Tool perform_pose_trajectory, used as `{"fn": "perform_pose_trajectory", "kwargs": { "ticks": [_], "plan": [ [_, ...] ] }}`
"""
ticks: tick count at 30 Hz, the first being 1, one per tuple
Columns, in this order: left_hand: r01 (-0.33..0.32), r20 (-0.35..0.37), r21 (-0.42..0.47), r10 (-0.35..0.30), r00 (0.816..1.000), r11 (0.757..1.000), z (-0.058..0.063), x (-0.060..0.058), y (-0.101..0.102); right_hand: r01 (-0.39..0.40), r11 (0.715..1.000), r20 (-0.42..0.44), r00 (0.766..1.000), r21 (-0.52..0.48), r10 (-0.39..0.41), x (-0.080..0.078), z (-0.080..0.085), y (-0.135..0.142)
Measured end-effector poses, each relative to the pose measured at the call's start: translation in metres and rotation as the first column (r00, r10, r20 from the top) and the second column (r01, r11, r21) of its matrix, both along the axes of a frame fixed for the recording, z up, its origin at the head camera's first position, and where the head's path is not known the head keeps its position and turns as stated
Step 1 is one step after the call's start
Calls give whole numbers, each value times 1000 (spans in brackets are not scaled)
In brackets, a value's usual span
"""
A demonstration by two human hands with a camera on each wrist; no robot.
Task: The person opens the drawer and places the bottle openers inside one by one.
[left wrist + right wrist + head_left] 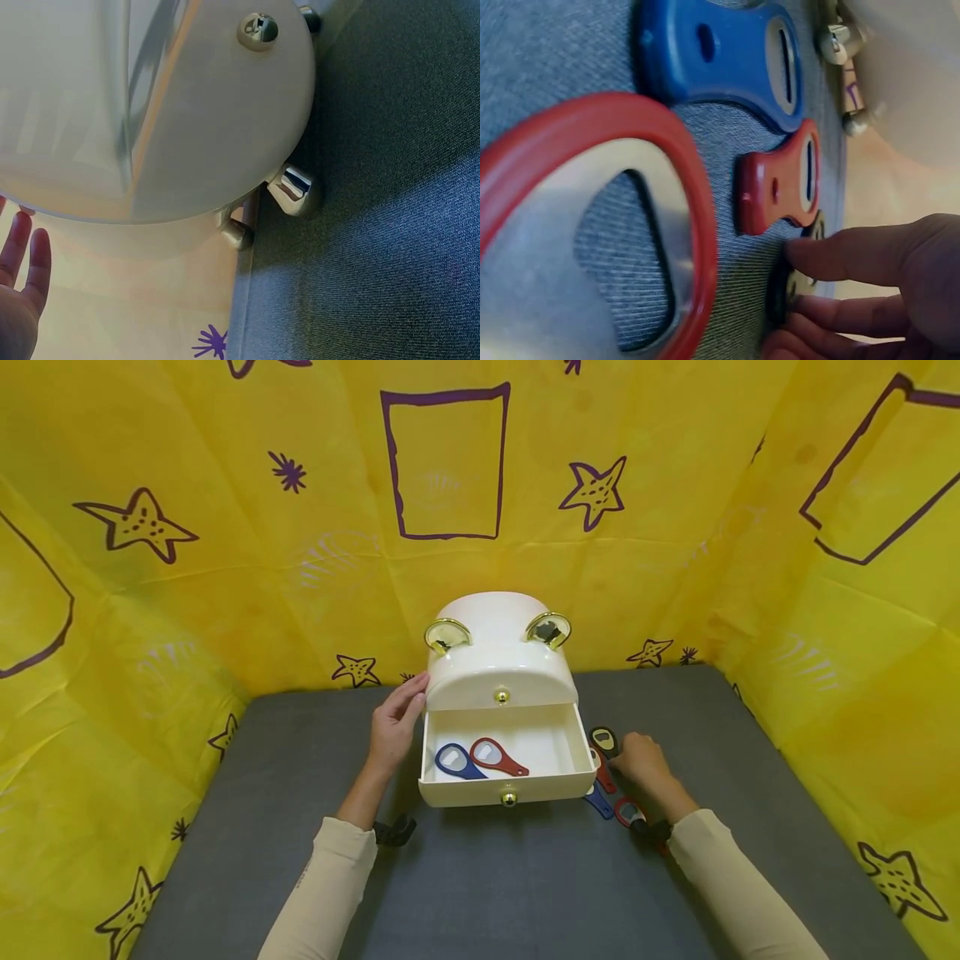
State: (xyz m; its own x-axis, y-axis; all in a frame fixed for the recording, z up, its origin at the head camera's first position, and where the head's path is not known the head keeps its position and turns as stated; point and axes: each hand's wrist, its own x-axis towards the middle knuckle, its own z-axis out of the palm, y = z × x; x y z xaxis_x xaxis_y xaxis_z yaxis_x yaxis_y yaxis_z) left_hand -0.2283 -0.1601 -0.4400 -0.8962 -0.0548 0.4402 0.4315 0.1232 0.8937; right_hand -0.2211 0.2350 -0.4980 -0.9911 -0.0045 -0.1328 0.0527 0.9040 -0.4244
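A white rounded box (498, 647) with gold knobs and gold-rimmed, ear-like pieces stands on the table, its lower drawer (543, 739) pulled out. A blue bottle opener (471, 769) and a red bottle opener (512, 767) lie inside that drawer. My left hand (392, 731) rests its fairly straight fingers against the box's left side. To the right of the drawer, my right hand (647, 764) pinches a black bottle opener (602, 740) between thumb and fingers, low at the tabletop. In the right wrist view, the fingers partly hide the black opener (778, 289).
Beside the drawer on the dark grey table (487, 885) lie a blue bottle opener (739, 67), a red one (761, 187) and another red one (697, 217) near the right wrist. Yellow patterned cloth (337, 602) hangs behind the table and at both sides.
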Motion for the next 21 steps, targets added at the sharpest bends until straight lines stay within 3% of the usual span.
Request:
{"fn": "perform_pose_trajectory", "kwargs": {
  "ticks": [9,17,21],
  "plan": [
    [-8,-7,-5,8,1000,1000,-3,0,0,23,1000,-36,999,-15,-24,-1,-4,0],
    [0,-35,-8,0,999,1000,-4,-1,0,-8,999,-73,997,-33,5,-4,-5,2],
    [-1,-23,-8,1,1000,1000,-2,0,0,-20,996,-73,997,-89,14,-6,-4,6]
  ]
}}
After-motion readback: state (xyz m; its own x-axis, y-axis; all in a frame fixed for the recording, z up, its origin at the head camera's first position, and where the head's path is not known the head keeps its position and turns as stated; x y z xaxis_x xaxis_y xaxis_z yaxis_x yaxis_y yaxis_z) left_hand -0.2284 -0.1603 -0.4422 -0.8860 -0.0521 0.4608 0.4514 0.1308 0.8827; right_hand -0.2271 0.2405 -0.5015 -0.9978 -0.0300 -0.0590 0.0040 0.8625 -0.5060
